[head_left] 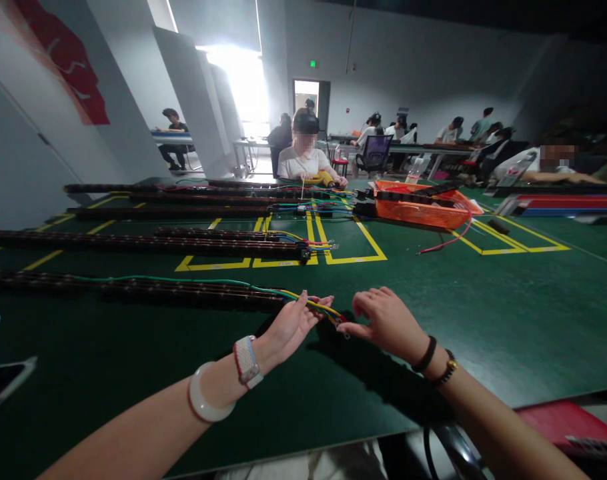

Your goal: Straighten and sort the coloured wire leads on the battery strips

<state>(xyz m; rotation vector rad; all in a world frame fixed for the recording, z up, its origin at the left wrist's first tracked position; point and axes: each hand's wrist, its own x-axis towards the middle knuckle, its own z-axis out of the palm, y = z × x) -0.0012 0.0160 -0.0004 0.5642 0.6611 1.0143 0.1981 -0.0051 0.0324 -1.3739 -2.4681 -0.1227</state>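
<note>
Wires (328,309) extend rightward, lengthwise, from the black strip (198,293); my left fingers (312,317) loosely grasp them, right fingers (364,305) parted nearby.

Bright window (239,83) at back L, strong glare; pale grey rear wall (408,73) w/ doorway (303,88) & sm. green sign (312,64) above. Red graphic (71,63) on L wall (13,147). Purple-backed chair (376,152) nr. long rear desk (433,148). Dark ceiling (483,15) upper R.

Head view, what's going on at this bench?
A person's left hand supports a multicoloured bundle of thin wires. The right hand is beside their tips; whether it touches them is unclear. The wires extend past a long, dark, segmented strip on the green tabletop. An orange plastic basket sits farther back.
</note>
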